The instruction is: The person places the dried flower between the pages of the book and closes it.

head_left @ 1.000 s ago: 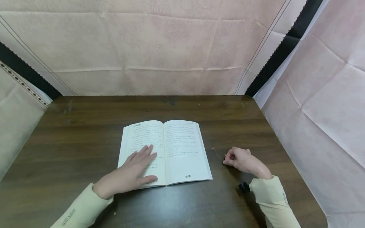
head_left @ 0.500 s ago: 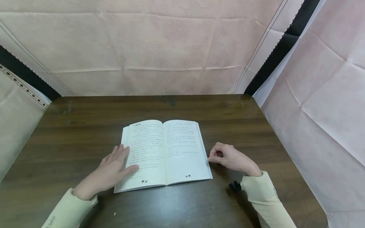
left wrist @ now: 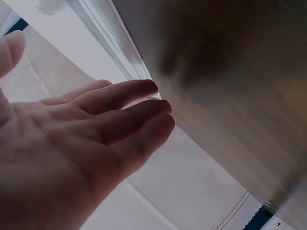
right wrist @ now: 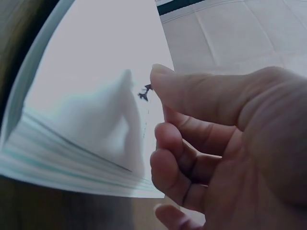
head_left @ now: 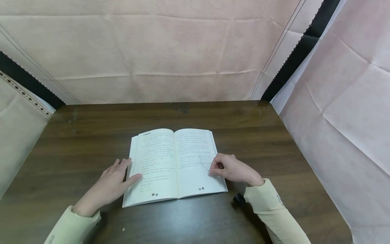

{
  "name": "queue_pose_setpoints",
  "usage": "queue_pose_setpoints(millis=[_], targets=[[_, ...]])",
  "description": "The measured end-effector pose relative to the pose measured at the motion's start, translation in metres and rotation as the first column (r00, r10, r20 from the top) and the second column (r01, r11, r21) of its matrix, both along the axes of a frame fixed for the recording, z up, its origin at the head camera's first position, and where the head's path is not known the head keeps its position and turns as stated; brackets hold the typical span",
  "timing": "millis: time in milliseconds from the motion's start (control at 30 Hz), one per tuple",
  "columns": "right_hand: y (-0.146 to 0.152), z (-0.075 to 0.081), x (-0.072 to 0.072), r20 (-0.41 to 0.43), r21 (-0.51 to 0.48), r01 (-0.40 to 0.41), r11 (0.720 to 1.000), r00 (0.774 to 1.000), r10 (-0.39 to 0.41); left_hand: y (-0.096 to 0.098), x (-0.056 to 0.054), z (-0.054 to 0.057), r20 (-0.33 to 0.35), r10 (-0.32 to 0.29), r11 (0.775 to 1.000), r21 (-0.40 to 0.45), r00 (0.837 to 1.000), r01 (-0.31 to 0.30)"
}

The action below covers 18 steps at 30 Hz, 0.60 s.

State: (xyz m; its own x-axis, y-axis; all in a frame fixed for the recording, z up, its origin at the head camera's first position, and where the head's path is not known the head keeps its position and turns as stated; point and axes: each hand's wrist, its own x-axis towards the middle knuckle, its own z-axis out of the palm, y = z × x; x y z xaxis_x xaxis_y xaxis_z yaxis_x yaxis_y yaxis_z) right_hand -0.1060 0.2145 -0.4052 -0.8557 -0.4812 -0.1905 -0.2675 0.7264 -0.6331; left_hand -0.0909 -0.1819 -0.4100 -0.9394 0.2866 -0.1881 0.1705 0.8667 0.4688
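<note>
An open book (head_left: 195,179) with printed pages lies on the wooden table. Over its right page my right hand (head_left: 236,168) pinches a thin, dark, curved wire-like piece (head_left: 203,164) between thumb and index finger. In the right wrist view, a small jagged dark end (right wrist: 145,93) of this piece shows at the thumb tip; the rest is hidden there. My left hand (head_left: 106,186) is at the book's left edge, fingers extended, the thumb over the left page. In the left wrist view, the left fingers (left wrist: 139,127) hold nothing; whether they touch the book is unclear.
The brown table (head_left: 91,135) extends around the book. A pale crumb (head_left: 123,229) lies near its front. Light patterned cloth (head_left: 182,51) hangs behind the table and at both sides. A small black device (head_left: 239,199) sits at the right cuff.
My right hand has moved left from the bare table onto the right page, carrying the thin piece. The left hand has slid left from the page's middle to the book's left edge.
</note>
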Motion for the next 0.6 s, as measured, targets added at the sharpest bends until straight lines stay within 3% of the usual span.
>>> queue_pose_setpoints(millis=[367, 600], targets=[[-0.0021, -0.0024, -0.0027, -0.054, 0.074, 0.027, 0.997, 0.998, -0.023, 0.0018, -0.0019, -0.0032, -0.004, -0.005, 1.0, 0.016, 1.0, 0.005], [0.002, -0.003, -0.005, -0.048, 0.061, 0.101, 0.993, 0.994, -0.098, 0.0027, -0.0031, -0.0055, 0.016, 0.019, 1.0, 0.016, 1.0, -0.02]])
